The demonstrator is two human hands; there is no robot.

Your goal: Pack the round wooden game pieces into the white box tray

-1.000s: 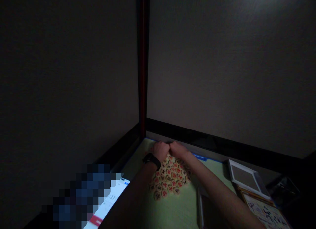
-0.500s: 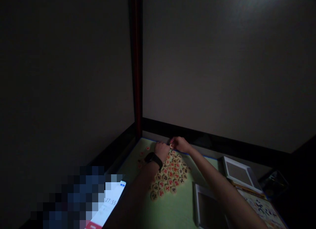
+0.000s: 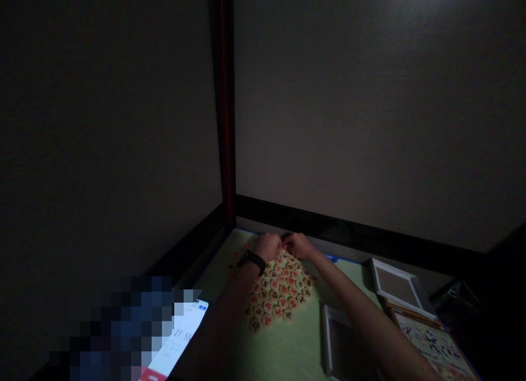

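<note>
Round wooden xiangqi pieces with red and black characters lie packed in a tapering block on a green mat. At the block's far tip my left hand, with a dark watch on its wrist, rests with curled fingers; what they hold, if anything, is hidden. Right beside it, my right hand is pinched at the same tip, its fingers closed on a xiangqi piece that is mostly covered. The two hands' fingertips almost meet there.
A few loose pieces lie left of my left wrist. One white-rimmed box part sits under my right forearm, another at the right, near a printed lid. A lit phone is at lower left; walls stand behind.
My right hand has lowered slightly toward the far tip, and the piece in its fingers is now mostly hidden. My left hand has shifted a little left.
</note>
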